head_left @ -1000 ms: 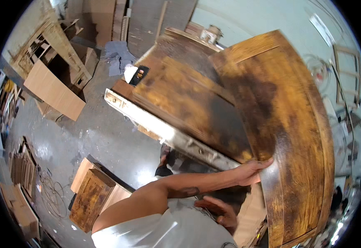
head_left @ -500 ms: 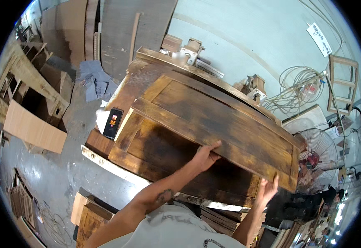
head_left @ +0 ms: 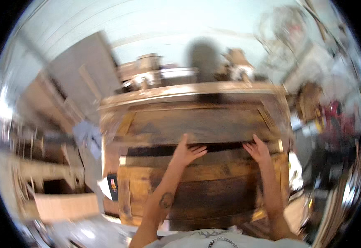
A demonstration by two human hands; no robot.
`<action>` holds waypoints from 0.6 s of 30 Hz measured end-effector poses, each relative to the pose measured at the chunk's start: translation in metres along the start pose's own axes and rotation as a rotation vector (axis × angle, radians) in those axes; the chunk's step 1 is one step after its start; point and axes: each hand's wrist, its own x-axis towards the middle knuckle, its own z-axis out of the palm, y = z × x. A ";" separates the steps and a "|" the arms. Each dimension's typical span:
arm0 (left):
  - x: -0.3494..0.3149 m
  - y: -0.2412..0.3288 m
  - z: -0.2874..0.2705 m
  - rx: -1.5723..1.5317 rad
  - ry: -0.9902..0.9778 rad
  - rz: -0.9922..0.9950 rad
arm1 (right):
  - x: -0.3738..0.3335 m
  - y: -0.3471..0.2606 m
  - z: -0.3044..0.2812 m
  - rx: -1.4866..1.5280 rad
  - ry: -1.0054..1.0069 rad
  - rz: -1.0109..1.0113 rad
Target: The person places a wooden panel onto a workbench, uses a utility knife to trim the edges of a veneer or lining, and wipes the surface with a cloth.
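Two brown-stained wooden panels with raised frames lie on a workbench. The far panel (head_left: 197, 124) has a dark gap along its front edge; the near panel (head_left: 217, 191) lies closer to me. My left hand (head_left: 183, 154) is at the far panel's front edge, thumb pointing up and fingers spread over the gap. My right hand (head_left: 259, 152) is at the same edge farther right, its fingers also apart. Blur hides whether either hand still touches the panel.
A raised wooden rail (head_left: 197, 89) runs along the bench's back. A phone (head_left: 113, 188) lies at the bench's left side. Left of it stands a wooden frame with a light board (head_left: 66, 206). A blurred red-centred fan (head_left: 333, 118) is on the right.
My view has swung round, so the bench now sits square before me. The far panel, tilted up in my hands before, now lies farther back. My fingers have spread.
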 end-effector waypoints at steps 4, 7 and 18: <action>-0.042 0.041 -0.016 0.698 -0.168 -0.036 | -0.020 -0.050 0.023 -0.664 -0.253 0.062; -0.001 0.118 -0.063 0.884 0.176 0.490 | 0.019 -0.081 0.004 -0.936 -0.108 -0.286; 0.056 0.222 -0.172 1.745 1.321 0.658 | 0.153 -0.046 -0.046 -1.956 0.527 -0.249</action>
